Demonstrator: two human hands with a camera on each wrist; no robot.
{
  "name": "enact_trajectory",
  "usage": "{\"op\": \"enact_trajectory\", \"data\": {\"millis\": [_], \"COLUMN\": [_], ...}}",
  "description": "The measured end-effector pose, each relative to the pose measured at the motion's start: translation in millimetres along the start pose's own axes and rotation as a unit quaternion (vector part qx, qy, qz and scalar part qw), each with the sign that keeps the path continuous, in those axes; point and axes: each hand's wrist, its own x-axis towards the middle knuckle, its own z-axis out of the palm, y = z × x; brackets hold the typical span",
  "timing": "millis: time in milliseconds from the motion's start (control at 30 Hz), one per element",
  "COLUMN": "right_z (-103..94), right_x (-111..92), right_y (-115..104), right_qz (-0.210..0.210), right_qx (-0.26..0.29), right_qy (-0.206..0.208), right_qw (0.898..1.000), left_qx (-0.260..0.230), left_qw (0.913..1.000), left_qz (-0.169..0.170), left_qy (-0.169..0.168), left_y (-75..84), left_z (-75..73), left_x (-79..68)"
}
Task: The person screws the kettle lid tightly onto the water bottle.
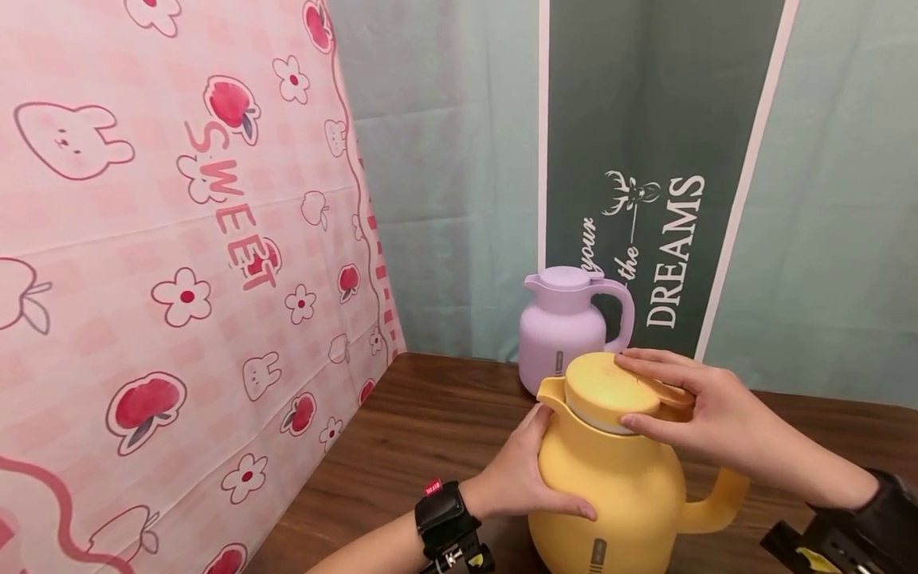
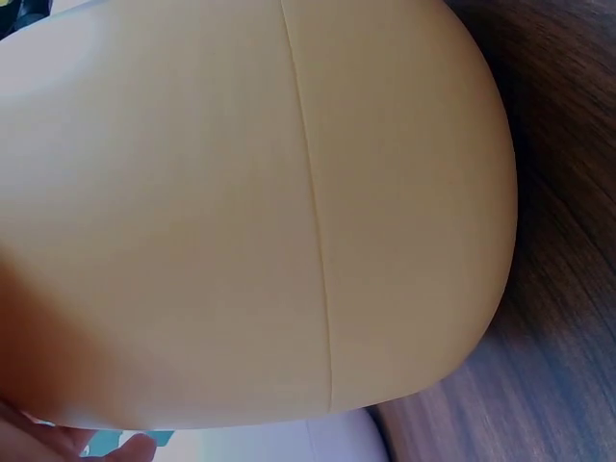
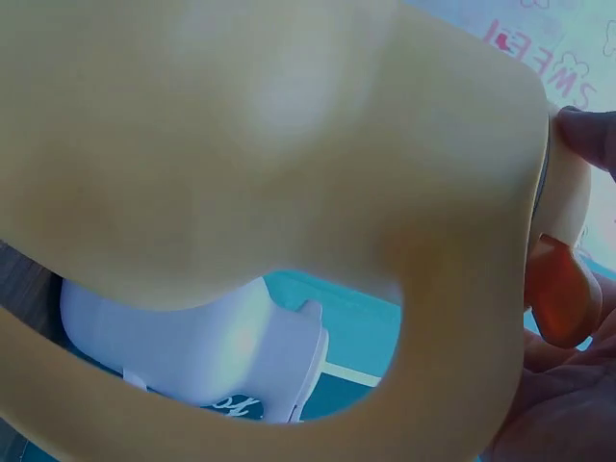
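Note:
A yellow thermos jug (image 1: 613,486) stands upright on the table, spout to the left and handle (image 1: 717,506) to the right. My left hand (image 1: 519,478) grips the jug's side below the spout, thumb across the front; its other fingers are largely hidden. From the right, my right hand (image 1: 699,399) holds the round yellow lid (image 1: 595,383), thumb on the near edge and fingers over the top. A white band shows under the lid. The right wrist view shows the lid's lever (image 3: 566,294) beside the palm.
A smaller lilac jug (image 1: 562,331) stands close behind the yellow one. The dark wooden table (image 1: 402,422) meets a pink patterned cloth (image 1: 215,239) on the left and a green-blue cloth (image 1: 445,199) at the back.

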Motion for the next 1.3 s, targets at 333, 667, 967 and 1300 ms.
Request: {"op": "enact_trajectory", "data": {"millis": [333, 667, 967, 1300], "right_z": [5.0, -1.2, -24.0, -24.4], "right_x": [-4, 0, 26, 34], "right_y": [11, 10, 3, 6], "right_qz": [-0.055, -0.085, -0.123, -0.131], "right_qx": [-0.011, -0.013, 0.018, 0.000], "right_qy": [0.001, -0.024, -0.180, -0.204], "right_qw": [0.998, 0.996, 0.976, 0.970], "left_qx": [-0.007, -0.020, -0.016, -0.014], "left_qw": [1.0000, 0.9998, 0.9999, 0.9999], "left_qz": [0.005, -0.006, 0.003, 0.005], "left_qy": [-0.002, -0.006, -0.002, 0.000], "left_y": [-1.3, 30.9, 35.8, 34.4], "left_z": [0.9, -9.0, -9.3, -9.6], "left_x": [0.9, 0.1, 1.5, 1.5]}}
